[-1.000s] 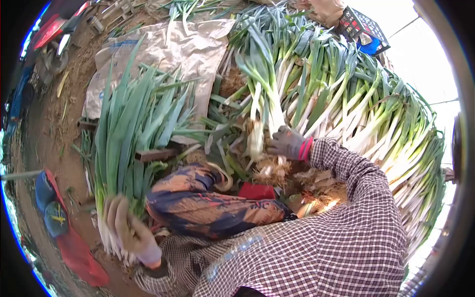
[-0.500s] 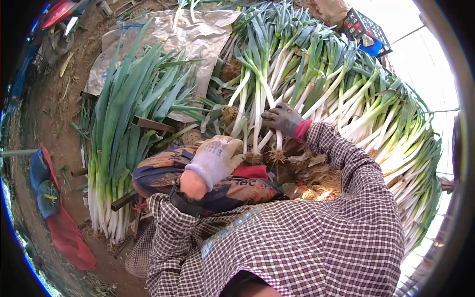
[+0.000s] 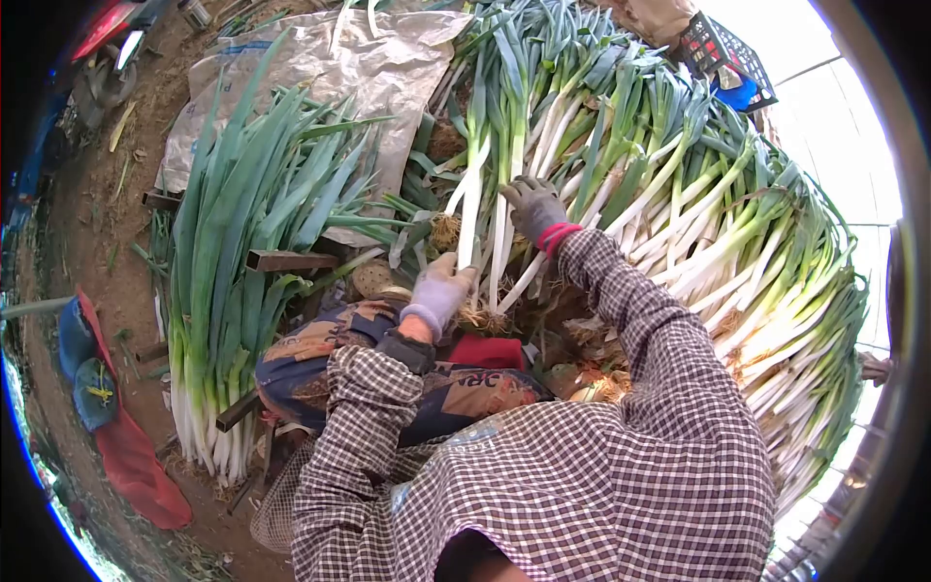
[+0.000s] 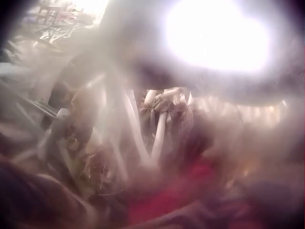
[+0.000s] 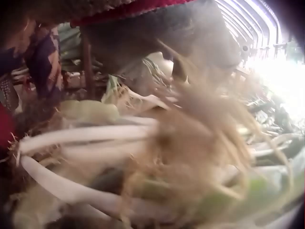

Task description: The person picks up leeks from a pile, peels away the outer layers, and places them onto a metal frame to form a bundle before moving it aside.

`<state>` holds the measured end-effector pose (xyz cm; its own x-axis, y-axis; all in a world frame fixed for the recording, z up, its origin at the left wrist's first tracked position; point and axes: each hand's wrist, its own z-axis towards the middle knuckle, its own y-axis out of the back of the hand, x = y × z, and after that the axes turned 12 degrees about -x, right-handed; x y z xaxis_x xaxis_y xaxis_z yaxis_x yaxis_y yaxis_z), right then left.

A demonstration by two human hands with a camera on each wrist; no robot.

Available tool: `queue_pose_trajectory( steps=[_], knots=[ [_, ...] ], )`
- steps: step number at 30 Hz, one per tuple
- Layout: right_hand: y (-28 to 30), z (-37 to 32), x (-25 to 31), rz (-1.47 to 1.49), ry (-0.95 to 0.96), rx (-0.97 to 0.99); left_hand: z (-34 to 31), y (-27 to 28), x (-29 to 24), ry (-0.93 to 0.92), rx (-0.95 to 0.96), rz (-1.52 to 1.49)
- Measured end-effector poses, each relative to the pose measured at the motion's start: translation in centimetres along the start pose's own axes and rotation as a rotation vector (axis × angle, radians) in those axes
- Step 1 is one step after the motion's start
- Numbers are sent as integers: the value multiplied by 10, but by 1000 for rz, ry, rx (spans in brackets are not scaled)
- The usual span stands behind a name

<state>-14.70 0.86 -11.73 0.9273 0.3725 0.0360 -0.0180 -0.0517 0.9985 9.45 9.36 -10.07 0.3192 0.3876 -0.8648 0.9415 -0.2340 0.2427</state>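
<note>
In the head view, my left hand (image 3: pixel 441 293), in a pale glove, grips the lower white stalk of a leek (image 3: pixel 469 229) just above its roots. My right hand (image 3: pixel 536 209), in a grey glove with a pink cuff, has its fingers curled at the stalk of a neighbouring leek (image 3: pixel 500 233), higher up. Rooted ends of other leeks lie between the hands. The right wrist view has the dark glove (image 5: pixel 157 40) above pale stalks (image 5: pixel 90 134), with blurred roots (image 5: pixel 200 129) in front. Glare and blur hide the left fingers in the left wrist view.
A long row of leeks (image 3: pixel 698 218) curves round the right side. At left, a bundle (image 3: pixel 228 233) stands among metal bars (image 3: pixel 291 260), before a crumpled sheet (image 3: pixel 359 78). A black crate (image 3: pixel 727 58) is at the back right, red-and-blue cloth (image 3: pixel 131 456) at far left.
My left hand came from the left bundle across to the middle and now grips a leek stalk. My right hand has moved up and slightly left along the stalks.
</note>
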Motion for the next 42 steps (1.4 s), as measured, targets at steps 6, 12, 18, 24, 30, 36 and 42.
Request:
queue_pose_trajectory(
  steps=[6,12,18,24,30,36,42],
  knots=[
    [-7,18,-7,-293,278,328,-2,34,-24,109,-47,-110],
    [3,37,-11,-382,391,537,8,40,-15,121,12,174],
    [38,49,-6,-537,569,714,6,40,5,58,-167,236],
    [39,45,-50,-452,372,299,15,47,0,99,-108,259],
    [-7,51,-24,-361,197,270,12,37,-18,19,-94,410],
    [-24,67,-5,-326,276,459,17,44,-19,-6,-244,241],
    [-8,44,-49,-300,486,71,18,68,-33,193,-286,-145]
  ],
)
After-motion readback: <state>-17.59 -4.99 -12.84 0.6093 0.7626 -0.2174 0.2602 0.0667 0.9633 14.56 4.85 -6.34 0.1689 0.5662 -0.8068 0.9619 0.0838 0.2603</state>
